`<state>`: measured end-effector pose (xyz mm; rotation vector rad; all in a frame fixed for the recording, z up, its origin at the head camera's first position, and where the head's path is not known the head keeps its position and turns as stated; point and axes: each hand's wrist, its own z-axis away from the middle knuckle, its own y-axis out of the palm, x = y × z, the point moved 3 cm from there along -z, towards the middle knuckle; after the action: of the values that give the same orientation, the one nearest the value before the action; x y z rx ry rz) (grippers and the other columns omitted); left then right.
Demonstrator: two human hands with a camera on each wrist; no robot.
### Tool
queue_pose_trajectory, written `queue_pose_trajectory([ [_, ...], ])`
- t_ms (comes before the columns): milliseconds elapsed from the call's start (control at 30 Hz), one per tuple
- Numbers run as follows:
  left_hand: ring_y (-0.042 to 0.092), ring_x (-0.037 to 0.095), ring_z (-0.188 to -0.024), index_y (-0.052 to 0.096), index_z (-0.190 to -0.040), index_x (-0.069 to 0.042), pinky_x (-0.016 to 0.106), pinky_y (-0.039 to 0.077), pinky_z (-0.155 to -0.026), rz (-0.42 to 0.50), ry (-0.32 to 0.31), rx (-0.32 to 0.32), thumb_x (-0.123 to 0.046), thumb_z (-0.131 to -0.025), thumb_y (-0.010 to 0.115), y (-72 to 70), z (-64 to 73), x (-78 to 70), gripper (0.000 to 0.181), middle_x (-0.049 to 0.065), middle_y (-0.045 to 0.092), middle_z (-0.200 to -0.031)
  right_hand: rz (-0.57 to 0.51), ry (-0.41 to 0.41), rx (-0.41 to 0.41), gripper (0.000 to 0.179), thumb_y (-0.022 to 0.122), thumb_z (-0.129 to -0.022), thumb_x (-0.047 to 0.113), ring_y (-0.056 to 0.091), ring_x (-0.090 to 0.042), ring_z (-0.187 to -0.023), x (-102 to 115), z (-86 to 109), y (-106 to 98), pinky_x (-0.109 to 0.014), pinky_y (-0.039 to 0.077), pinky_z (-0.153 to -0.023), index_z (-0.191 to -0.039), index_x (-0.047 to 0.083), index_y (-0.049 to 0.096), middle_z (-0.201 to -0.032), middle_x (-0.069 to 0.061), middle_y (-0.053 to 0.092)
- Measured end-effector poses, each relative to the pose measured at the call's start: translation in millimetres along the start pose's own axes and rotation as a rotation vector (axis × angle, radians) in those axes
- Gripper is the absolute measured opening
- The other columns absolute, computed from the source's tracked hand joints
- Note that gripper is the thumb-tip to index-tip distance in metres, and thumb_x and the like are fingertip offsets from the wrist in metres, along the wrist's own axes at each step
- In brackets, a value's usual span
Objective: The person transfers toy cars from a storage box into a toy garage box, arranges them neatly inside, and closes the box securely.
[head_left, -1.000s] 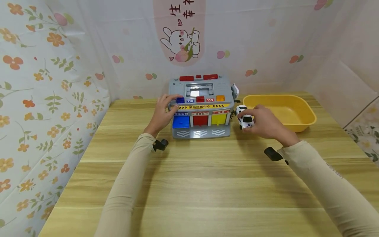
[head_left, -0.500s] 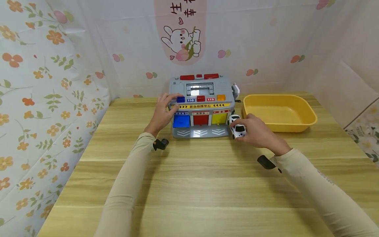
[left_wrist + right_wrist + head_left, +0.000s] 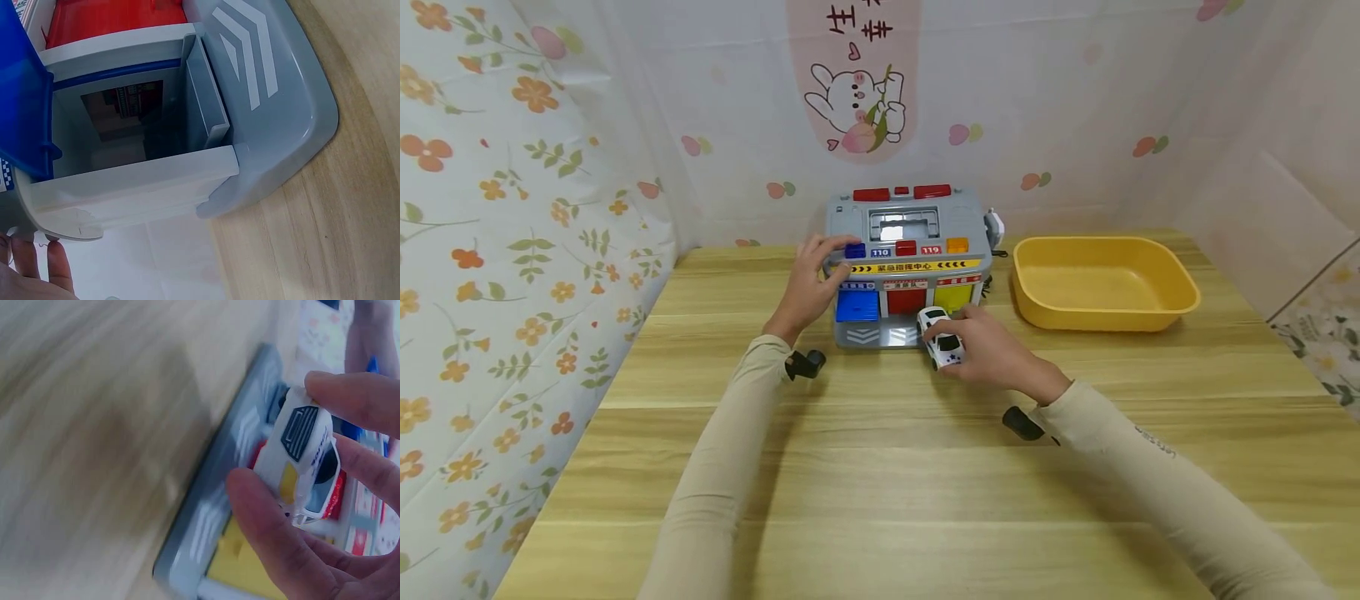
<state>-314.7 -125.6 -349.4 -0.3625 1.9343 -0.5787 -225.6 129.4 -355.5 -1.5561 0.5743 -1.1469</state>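
Observation:
A grey toy garage (image 3: 906, 225) stands at the back of the table with its blue door (image 3: 858, 306) raised and its red door (image 3: 907, 301) and yellow door (image 3: 953, 297) down. My left hand (image 3: 808, 287) grips the garage's left end, index finger by the blue button (image 3: 855, 249) and thumb on the front. The left wrist view looks into the bay below the blue door (image 3: 25, 94). In my right hand (image 3: 996, 350) a white toy car (image 3: 942, 337) is pinched between thumb and fingers, in front of the garage. Its grille end shows in the right wrist view.
To the right of the garage is a yellow plastic tub (image 3: 1105, 319). A white-and-grey part (image 3: 995, 228) sticks out from the garage's right side. Patterned cloth (image 3: 715, 125) hangs behind and beside the wooden table (image 3: 850, 467).
My right hand has carried the toy car leftward, from beside the tub to the front of the garage near the red and yellow doors. The left hand has stayed on the garage.

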Motion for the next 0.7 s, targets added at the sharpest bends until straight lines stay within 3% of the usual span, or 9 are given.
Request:
queue_pose_trajectory([
  [233, 0.035, 0.027, -0.119, 0.061, -0.135, -0.024, 0.044, 0.032, -0.096, -0.002, 0.006, -0.004, -0.021, -0.101, 0.054, -1.5, -1.0, -1.9, 0.035, 0.009, 0.052, -0.128, -0.054, -0.02, -0.015, 0.046, 0.083, -0.082, 0.025, 0.052, -0.031, -0.111, 25, -13.6, 12, -0.046, 0.051, -0.091, -0.126, 0.024, 0.07, -0.124, -0.02, 0.06],
  [700, 0.035, 0.026, -0.119, 0.061, -0.136, -0.025, 0.045, 0.032, -0.097, -0.011, 0.005, 0.006, -0.023, -0.101, 0.054, -0.7, 0.4, -0.2, 0.035, 0.009, 0.052, -0.129, -0.134, -0.073, -0.036, 0.048, 0.084, -0.081, 0.024, 0.049, -0.027, -0.108, 43, -41.7, 39, -0.04, 0.049, -0.089, -0.127, 0.022, 0.07, -0.118, -0.016, 0.058],
])
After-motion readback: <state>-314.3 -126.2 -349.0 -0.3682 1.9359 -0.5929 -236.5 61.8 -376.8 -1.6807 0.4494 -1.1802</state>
